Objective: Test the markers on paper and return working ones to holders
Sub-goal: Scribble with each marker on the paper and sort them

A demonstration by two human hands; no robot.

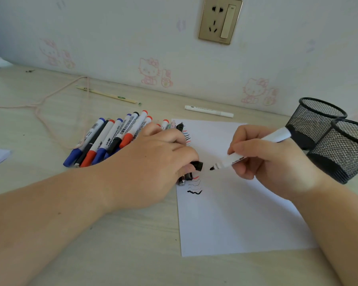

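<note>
Right hand: it holds a white marker with the cap off. The black tip points down and to the left, just above the paper.
Left hand: its fingers curl around a black cap. The cap's open end faces the marker tip, very near it but not touching.
Paper: a white sheet lying flat on the table. It has wavy red, blue and black test lines near its left edge.
Pile of markers: blue, red and black ones lie side by side on the table, left of the paper and partly under the left hand.
Holders: two black mesh cups stand at the right, touching each other. I cannot tell what is inside.
White pen: it lies alone near the wall, behind the paper.
</note>
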